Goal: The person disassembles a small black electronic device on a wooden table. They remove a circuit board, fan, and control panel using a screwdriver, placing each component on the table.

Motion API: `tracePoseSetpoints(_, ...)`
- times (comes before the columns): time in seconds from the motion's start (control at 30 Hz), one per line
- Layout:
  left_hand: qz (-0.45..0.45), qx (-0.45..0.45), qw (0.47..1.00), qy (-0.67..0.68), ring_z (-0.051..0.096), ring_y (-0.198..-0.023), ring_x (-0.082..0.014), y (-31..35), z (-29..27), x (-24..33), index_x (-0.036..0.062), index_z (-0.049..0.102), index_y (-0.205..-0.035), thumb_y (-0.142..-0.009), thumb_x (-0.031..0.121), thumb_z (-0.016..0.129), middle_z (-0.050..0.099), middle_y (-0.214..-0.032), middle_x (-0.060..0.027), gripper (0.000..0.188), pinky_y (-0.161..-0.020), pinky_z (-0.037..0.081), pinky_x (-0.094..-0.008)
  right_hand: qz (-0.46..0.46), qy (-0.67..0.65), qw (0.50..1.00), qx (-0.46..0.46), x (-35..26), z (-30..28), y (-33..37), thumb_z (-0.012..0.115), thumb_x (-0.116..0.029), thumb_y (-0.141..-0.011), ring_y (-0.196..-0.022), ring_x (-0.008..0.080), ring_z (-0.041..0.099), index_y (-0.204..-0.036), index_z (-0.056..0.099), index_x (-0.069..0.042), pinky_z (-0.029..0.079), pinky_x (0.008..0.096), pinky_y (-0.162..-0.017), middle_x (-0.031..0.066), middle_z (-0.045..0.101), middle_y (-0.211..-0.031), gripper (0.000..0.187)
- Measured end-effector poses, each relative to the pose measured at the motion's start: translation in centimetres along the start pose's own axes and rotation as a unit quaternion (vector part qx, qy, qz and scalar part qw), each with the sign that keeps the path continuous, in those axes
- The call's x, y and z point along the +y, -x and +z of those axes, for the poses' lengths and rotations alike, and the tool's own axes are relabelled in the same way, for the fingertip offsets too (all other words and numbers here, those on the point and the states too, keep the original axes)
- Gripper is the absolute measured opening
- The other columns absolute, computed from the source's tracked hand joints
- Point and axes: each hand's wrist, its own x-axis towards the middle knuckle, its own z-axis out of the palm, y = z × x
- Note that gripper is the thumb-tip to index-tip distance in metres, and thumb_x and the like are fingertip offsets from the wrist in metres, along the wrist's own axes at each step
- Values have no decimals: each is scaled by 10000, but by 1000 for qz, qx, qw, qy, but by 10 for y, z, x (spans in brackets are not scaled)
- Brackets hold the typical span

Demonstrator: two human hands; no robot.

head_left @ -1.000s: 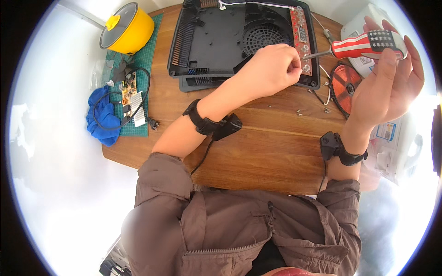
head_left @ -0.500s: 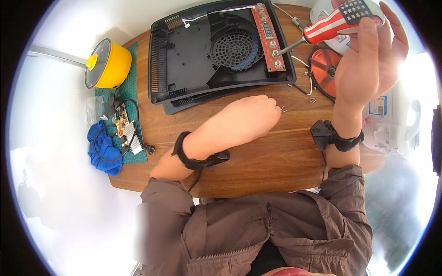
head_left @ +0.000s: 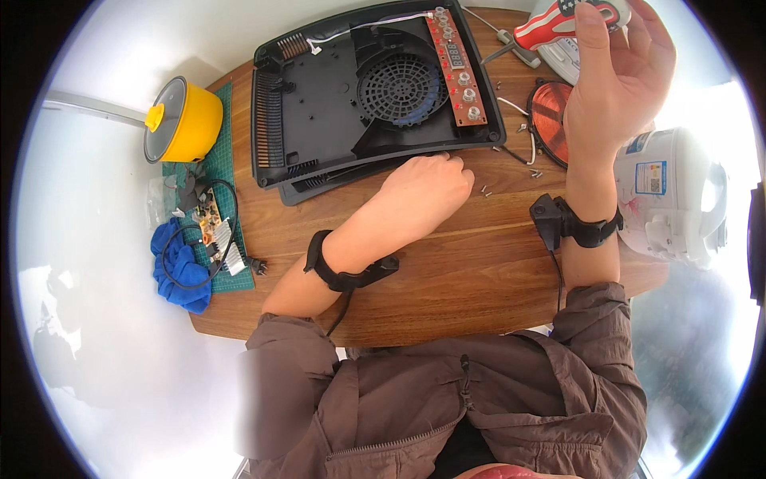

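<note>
My right hand (head_left: 614,92) grips a screwdriver (head_left: 536,29) by its red and white handle with a dark starred part. The shaft points left, its tip by the right rim of a black plastic housing (head_left: 331,120). A red-brown circuit board (head_left: 471,98) with a small display and several clear buttons lies along that housing's right side. My left hand (head_left: 427,191) rests close to the housing's near edge, back upward and fingers curled under. Whatever its fingertips hold, if anything, is hidden.
Several small screws (head_left: 535,173) lie on the wooden table (head_left: 423,279). A copper coil disc (head_left: 550,112) is beside the housing, a white appliance (head_left: 674,191) at the right. At left stand a yellow pot (head_left: 195,124), a green mat (head_left: 233,281), a blue cloth (head_left: 179,267) and a circuit board with heatsink (head_left: 231,254).
The screwdriver tip has come off the circuit board's near end and moved farther away, to the housing's right rim. My left hand has shifted slightly left, nearer the housing.
</note>
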Motion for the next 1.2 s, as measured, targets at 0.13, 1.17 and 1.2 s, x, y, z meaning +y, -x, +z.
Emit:
tracePoseSetpoints(0.13, -2, 10, 1000, 1, 650, -948, -305, -2, -4, 0, 5, 607, -922, -862, 24, 612, 629, -933, -128, 64, -832, 552, -395, 12, -7, 1000, -9, 2, 0, 2, 601, 34, -1000, -1114, 209, 647, -1438, 440, 27, 554, 289, -893, 145, 604, -1286, 467)
tracePoseSetpoints(1.17, -3, 134, 991, 5, 619, -849, -281, 7, -49, -37, 31, 607, -808, -827, 109, 745, 583, -845, -94, 160, -764, 539, -396, 126, -82, 989, 14, 86, 65, -34, 620, 80, -967, -939, 118, 639, -1383, 535, 59, 534, 254, -848, 60, 653, -1056, 425)
tracePoseSetpoints(1.2, -4, 131, 991, 7, 619, -849, -281, 7, -48, -37, 30, 606, -808, -826, 108, 746, 584, -846, -93, 161, -764, 539, -396, 125, -83, 989, 7, 87, 64, -33, 622, 78, -967, -940, 118, 639, -1382, 535, 58, 534, 253, -846, 59, 652, -1058, 424)
